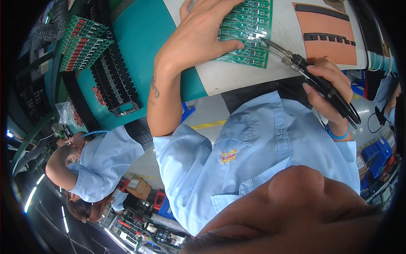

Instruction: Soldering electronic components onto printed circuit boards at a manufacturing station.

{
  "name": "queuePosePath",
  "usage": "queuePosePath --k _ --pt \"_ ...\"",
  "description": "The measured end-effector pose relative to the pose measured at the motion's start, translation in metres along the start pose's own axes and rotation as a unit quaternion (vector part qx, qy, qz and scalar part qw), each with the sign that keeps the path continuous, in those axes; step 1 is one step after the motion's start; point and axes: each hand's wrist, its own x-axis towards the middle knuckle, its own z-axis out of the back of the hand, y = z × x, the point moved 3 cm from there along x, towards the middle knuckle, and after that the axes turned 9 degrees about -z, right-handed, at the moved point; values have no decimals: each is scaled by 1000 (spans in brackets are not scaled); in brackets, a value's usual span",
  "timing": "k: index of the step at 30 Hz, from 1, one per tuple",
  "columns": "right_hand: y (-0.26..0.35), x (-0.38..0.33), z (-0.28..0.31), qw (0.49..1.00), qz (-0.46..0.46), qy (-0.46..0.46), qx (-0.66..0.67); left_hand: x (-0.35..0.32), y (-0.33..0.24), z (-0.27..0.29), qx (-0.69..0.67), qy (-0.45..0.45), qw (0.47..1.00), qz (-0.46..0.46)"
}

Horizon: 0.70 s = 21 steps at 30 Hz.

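Note:
A green panel of narrow circuit boards (247,31) lies on a white sheet. Spread flat over its left part is my left hand (198,38), the thumb stretched across the lower rows and some fingertips cut off by the upper edge. My right hand (332,82) is closed around the black handle of a pair of soldering tweezers (311,76). The two metal prongs point left, with their tips at the panel's right edge, close to a small shiny spot. Whether the tips touch the solder is too small to tell.
An orange-brown pad (323,25) with black strips lies right of the panel. On the green mat (148,46) at left stand black slotted racks (112,76), green boards with red parts (80,44) and small red pieces (99,96). Another person (99,163) works at the left.

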Motion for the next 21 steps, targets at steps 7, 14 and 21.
queuePosePath --k 7,14,21 --pt "-5 2 5 1000 -15 -7 -24 0 6 -1 3 25 999 22" --pt "-6 2 0 1000 -8 4 2 0 2 4 -34 6 999 23" --pt "-8 4 -2 1000 -15 12 3 2 -1 4 -3 -24 999 23"
